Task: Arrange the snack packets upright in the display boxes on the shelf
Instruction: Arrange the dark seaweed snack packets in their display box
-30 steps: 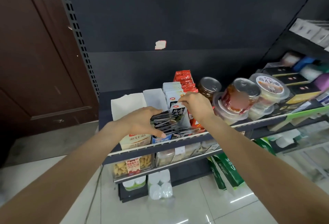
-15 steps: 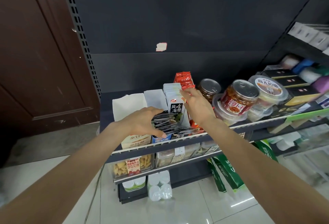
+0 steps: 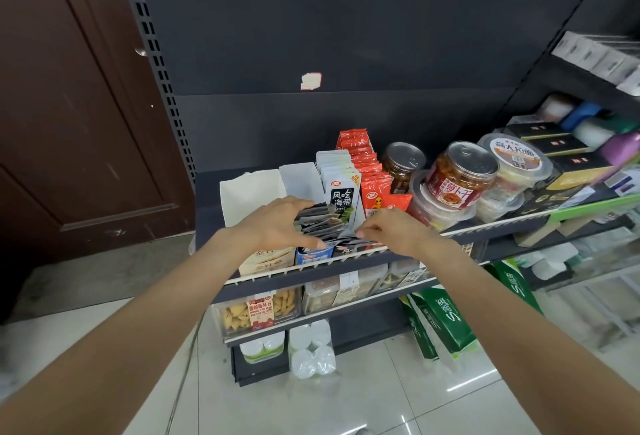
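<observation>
Snack packets, small dark foil ones (image 3: 320, 218), lie fanned in a loose stack at the front of the dark metal shelf (image 3: 346, 273), ahead of the white cardboard display box (image 3: 300, 180) they belong in. On the left, the left hand (image 3: 277, 223) curls its grip around the stack's near end, thumb low by the blue carton (image 3: 313, 256). Moving right, a row of white-and-black seaweed packets (image 3: 341, 189) stands upright beside red packets (image 3: 369, 171). The right hand (image 3: 391, 228) pinches the edge of the lowest dark packets against the shelf rail. Slick foil in a one-sided hold could slide apart and spill over the rail, and a hurried lift may knock the standing row over.
</observation>
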Motion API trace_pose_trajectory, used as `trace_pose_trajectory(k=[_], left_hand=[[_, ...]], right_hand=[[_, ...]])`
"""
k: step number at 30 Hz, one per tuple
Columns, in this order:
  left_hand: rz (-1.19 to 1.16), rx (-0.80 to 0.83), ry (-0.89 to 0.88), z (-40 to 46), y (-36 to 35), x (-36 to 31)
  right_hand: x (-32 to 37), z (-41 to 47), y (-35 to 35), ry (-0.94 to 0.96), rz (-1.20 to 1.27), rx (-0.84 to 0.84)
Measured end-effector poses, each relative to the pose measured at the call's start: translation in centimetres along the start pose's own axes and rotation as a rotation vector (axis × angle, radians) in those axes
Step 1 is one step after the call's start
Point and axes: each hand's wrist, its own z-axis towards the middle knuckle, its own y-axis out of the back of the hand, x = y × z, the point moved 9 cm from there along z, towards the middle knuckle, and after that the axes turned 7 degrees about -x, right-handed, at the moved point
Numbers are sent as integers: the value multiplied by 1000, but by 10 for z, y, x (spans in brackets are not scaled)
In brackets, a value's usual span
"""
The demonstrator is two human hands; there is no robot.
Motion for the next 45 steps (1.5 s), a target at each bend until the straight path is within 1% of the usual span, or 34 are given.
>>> trace_pose_trajectory(k=[2,4,7,11,13,15,21,23,26,29,32,34,36,38,40,42,45], left_hand=[[-8,-6,-3,-1,0,-2],[-11,-11,-1,-2,1,-3],[-13,-11,7,-3,1,-4],[-27,-5,16,-4,2,-7],[-36,-3,15,-5,2,-9],[-35,-7,17,-7,2,-10],[-30,-3,41,-7,0,-6],[-34,-6,46,-5,0,-4],[-32,-22,60,-4,0,-2],[-30,-98,51,-1,8,-5],[-155,-197,14,1,25,-22],[-288,-222,46,3,34,-28],[-489,-187,155,8,35,-27],[-740,-113,299,9,28,-25],[-951,-74,396,7,25,-27],[-1115,-65,413,6,27,-29],[-1245,-32,378,6,30,-31]], right_hand=[[0,-4,-3,19,22,51],[0,-9,-4,43,8,56],[2,-16,0,57,-74,-29],[18,-24,0,166,-356,-164],[21,-26,2,189,-423,-246],[20,-28,7,178,-372,-310],[10,-33,32,80,-41,-440],[7,-35,42,59,9,-480],[5,-43,67,56,65,-625],[2,-55,97,7,96,-766],[-6,-68,120,-56,226,-844],[-9,-76,128,-62,344,-874],[-10,-83,133,-52,489,-902],[-12,-89,137,-49,647,-931],[-11,-94,138,-38,821,-931],[-9,-96,136,-21,934,-909],[-12,-98,131,-19,967,-901]])
